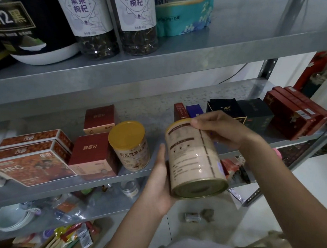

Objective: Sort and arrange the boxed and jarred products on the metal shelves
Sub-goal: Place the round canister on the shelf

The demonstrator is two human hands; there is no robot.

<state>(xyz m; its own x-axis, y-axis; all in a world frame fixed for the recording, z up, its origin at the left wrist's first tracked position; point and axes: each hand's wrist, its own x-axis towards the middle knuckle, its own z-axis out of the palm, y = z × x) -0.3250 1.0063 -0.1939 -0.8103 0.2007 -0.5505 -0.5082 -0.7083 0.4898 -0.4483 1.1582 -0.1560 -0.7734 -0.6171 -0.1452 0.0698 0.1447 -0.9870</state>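
We hold the can point(193, 160) tilted, base toward us, in front of the middle shelf point(104, 182); left hand point(159, 183) flat against its lower side, fingers straight; right hand point(224, 130) curled over its top rim, gripping; label beige, small print; second can point(129, 146), yellow-lidded, stands on shelf.

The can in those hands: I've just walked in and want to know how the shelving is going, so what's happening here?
A person holds a beige can tilted in front of the middle shelf. The right hand grips its top end; the left hand lies flat against its side near the base. A yellow-lidded can stands on the shelf beside red boxes, with bare shelf to its right.
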